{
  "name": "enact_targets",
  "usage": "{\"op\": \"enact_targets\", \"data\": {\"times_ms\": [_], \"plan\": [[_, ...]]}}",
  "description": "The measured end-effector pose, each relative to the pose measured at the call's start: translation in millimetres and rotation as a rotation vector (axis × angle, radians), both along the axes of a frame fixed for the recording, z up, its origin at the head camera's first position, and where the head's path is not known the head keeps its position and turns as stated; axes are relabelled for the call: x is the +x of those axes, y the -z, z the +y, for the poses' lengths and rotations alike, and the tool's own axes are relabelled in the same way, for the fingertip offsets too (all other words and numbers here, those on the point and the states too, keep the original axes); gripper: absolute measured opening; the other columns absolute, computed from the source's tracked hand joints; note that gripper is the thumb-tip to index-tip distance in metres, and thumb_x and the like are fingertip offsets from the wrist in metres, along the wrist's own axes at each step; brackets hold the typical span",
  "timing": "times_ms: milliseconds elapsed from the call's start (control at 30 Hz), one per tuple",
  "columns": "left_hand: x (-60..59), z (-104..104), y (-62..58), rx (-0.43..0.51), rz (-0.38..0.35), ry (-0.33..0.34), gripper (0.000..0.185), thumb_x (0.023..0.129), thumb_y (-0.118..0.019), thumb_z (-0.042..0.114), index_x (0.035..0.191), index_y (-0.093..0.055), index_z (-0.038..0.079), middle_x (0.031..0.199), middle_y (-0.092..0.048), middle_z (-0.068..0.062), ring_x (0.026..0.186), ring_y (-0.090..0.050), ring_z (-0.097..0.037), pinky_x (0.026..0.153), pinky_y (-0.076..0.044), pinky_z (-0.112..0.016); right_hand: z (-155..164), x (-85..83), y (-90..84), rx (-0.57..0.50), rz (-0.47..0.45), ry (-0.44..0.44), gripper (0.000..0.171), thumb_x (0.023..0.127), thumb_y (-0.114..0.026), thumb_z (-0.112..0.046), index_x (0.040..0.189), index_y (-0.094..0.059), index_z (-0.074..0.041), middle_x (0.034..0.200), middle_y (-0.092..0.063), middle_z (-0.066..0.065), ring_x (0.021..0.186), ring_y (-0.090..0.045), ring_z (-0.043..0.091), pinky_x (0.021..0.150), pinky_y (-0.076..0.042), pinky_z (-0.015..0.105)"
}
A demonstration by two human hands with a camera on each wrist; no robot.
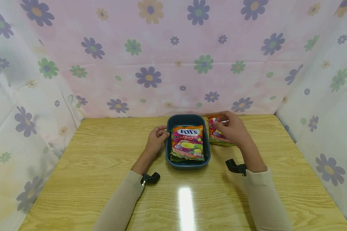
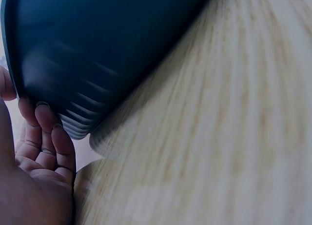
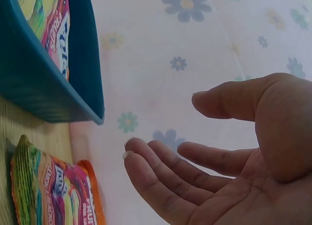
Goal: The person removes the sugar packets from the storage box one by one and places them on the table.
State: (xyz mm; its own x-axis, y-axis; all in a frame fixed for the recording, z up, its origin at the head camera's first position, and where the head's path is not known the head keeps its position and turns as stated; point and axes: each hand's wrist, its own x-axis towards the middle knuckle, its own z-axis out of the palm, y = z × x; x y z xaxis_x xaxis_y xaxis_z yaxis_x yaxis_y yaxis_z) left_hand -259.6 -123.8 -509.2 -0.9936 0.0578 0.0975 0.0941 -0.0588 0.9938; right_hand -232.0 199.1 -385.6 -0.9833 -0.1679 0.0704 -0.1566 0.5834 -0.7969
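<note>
A dark blue plastic bin (image 1: 188, 120) stands on the table, holding an orange and purple Fox's Fruits candy bag (image 1: 188, 142). Green packaging shows at that bag's lower left edge. My left hand (image 1: 157, 138) grips the bin's left rim; in the left wrist view its fingertips (image 2: 46, 115) lie against the outer wall (image 2: 97, 44), with the thumb over the rim. Right of the bin, a second Fox's candy bag (image 1: 219, 140) lies on the table. Over this bag is my right hand (image 1: 234, 130), thumb and fingers spread apart with nothing between them, as the right wrist view shows.
The wood-patterned table (image 1: 110, 179) ends at the back against a flowered cloth (image 1: 176, 86). More flowered cloth hangs at both sides. A black wrist mount (image 1: 235, 167) sticks out from the right forearm, another (image 1: 151, 178) from the left.
</note>
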Motion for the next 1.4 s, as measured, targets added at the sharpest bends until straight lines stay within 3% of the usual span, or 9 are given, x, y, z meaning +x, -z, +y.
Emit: {"op": "enact_targets", "data": {"times_ms": [367, 533, 667, 933, 1233, 1400], "plan": [[-2.4, -1, -2.3, 0.011, -0.037, 0.009, 0.042, 0.101, -0.059, -0.003, 0.141, -0.051, -0.012, 0.092, -0.066, -0.012, 0.071, -0.055, -0.01, 0.068, -0.047, -0.025, -17, 3.5, 0.9, -0.016, -0.023, -0.063, 0.047, 0.107, -0.063, -0.02, 0.148, -0.053, 0.0, 0.129, -0.064, 0.024, 0.118, -0.066, 0.043, 0.096, -0.056, 0.054], [8.6, 0, -19.8, 0.009, -0.042, 0.022, 0.042, 0.1, -0.059, -0.005, 0.139, -0.051, -0.016, 0.093, -0.066, -0.02, 0.071, -0.056, -0.01, 0.069, -0.048, -0.024, -26, 8.8, 0.1, 0.018, -0.044, -0.086, 0.05, 0.106, -0.065, -0.022, 0.148, -0.053, 0.003, 0.127, -0.066, 0.022, 0.114, -0.067, 0.038, 0.095, -0.057, 0.053], [17.0, 2, -31.4, 0.011, -0.038, 0.03, 0.042, 0.099, -0.06, -0.004, 0.138, -0.05, -0.018, 0.091, -0.066, -0.016, 0.072, -0.056, -0.01, 0.07, -0.048, -0.024, -32, 12.8, -1.3, 0.052, -0.058, -0.098, 0.052, 0.106, -0.065, -0.025, 0.149, -0.052, 0.002, 0.125, -0.068, 0.019, 0.111, -0.068, 0.034, 0.094, -0.057, 0.052], [-0.3, -2, -6.1, 0.006, -0.05, 0.023, 0.043, 0.1, -0.059, -0.004, 0.141, -0.051, -0.015, 0.09, -0.066, -0.01, 0.073, -0.056, -0.01, 0.071, -0.047, -0.024, -41, 19.3, -3.2, 0.072, -0.132, -0.149, 0.053, 0.106, -0.062, -0.025, 0.15, -0.05, 0.002, 0.132, -0.067, 0.021, 0.124, -0.063, 0.041, 0.096, -0.056, 0.053], [0.0, 0, -1.2, -0.002, -0.01, -0.002, 0.038, 0.1, -0.063, 0.0, 0.136, -0.056, -0.009, 0.087, -0.065, -0.003, 0.074, -0.056, -0.01, 0.07, -0.047, -0.021, -55, 24.7, -2.9, 0.13, -0.254, -0.205, 0.064, 0.109, -0.059, -0.028, 0.158, -0.039, 0.007, 0.143, -0.061, 0.027, 0.129, -0.062, 0.04, 0.105, -0.052, 0.056], [-0.4, 0, -0.9, -0.003, -0.013, -0.001, 0.039, 0.1, -0.063, 0.001, 0.137, -0.055, -0.009, 0.087, -0.065, -0.002, 0.075, -0.056, -0.009, 0.072, -0.047, -0.021, -65, 28.1, -3.7, 0.266, -0.283, -0.242, 0.072, 0.109, -0.056, -0.035, 0.161, -0.031, 0.008, 0.156, -0.048, 0.03, 0.135, -0.057, 0.043, 0.11, -0.047, 0.06]]}}
